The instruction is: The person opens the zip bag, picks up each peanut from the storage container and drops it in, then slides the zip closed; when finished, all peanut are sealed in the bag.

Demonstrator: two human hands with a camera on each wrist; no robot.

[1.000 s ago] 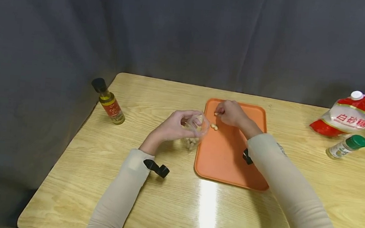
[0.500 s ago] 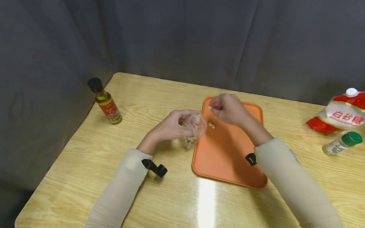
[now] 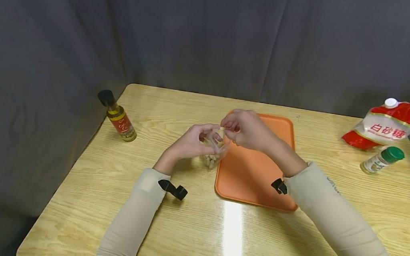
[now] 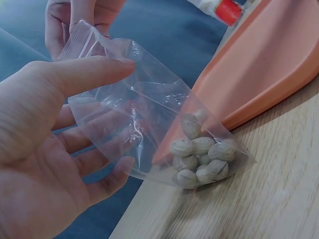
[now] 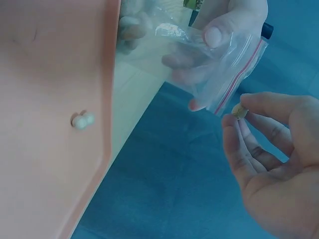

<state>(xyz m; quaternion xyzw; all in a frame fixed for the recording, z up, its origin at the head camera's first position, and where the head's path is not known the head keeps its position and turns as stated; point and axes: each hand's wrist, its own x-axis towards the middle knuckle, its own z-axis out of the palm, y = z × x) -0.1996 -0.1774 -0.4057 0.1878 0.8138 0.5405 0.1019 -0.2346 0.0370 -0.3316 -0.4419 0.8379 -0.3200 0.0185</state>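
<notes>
My left hand (image 3: 191, 143) grips a clear zip bag (image 4: 149, 94) between thumb and fingers, left of the orange tray (image 3: 255, 182). Several unshelled peanuts (image 4: 192, 147) lie gathered in the bag's bottom corner. My right hand (image 3: 251, 132) is at the bag's mouth and pinches a single peanut (image 5: 239, 111) between thumb and fingertips. In the right wrist view that peanut is just outside the zip edge. Another peanut (image 5: 82, 119) lies on the tray; in the head view the right hand hides it.
An olive oil bottle (image 3: 121, 124) with a black cap stands at the table's left. To the right are a red and white sugar pouch (image 3: 385, 128) and a green-capped shaker (image 3: 381, 160). A dark curtain (image 3: 204, 39) hangs behind the wooden table (image 3: 171, 230).
My right hand has lifted a peanut off the tray and carried it left to the bag's mouth. The left hand has stayed nearly still with the bag.
</notes>
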